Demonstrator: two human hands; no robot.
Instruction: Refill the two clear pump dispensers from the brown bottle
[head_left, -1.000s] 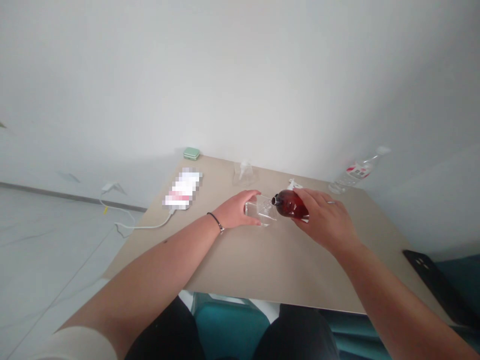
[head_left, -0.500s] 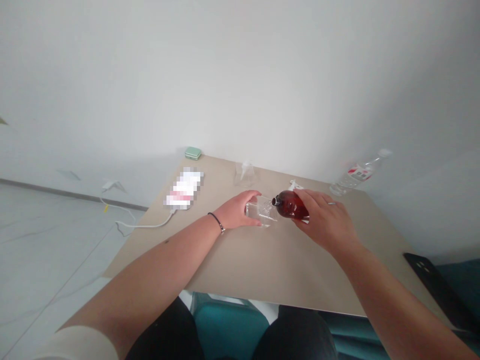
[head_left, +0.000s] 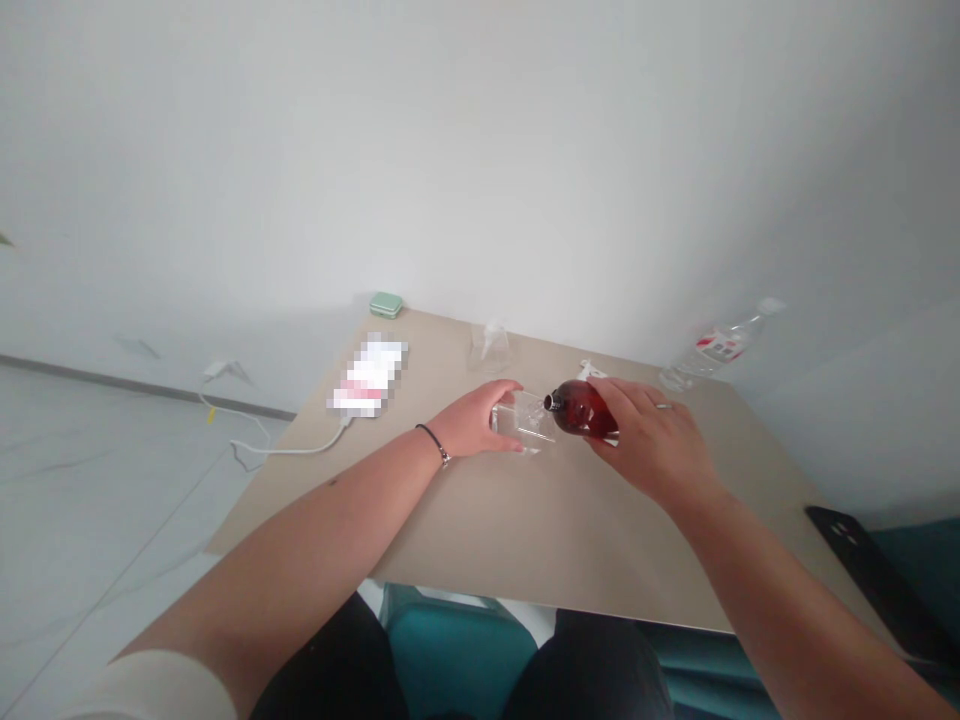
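Observation:
My left hand (head_left: 480, 420) is wrapped round a clear, square-sided container (head_left: 525, 415) near the middle of the table. My right hand (head_left: 652, 435) grips a dark red-brown bottle (head_left: 581, 410), tilted far over so its uncapped mouth points left at the container. The bottle's mouth is right by the container's rim; I cannot tell whether liquid is running out. Part of the bottle's body is hidden under my right fingers. Behind the bottle lies a small white piece (head_left: 591, 369), partly covered, which looks like a pump or spray head.
Against the wall stand a clear plastic bottle (head_left: 716, 348), another clear container (head_left: 489, 350) and a small green case (head_left: 386, 305). A phone (head_left: 369, 375) with a white cable (head_left: 292, 452) lies at left. A black object (head_left: 862, 560) rests at the table's right edge.

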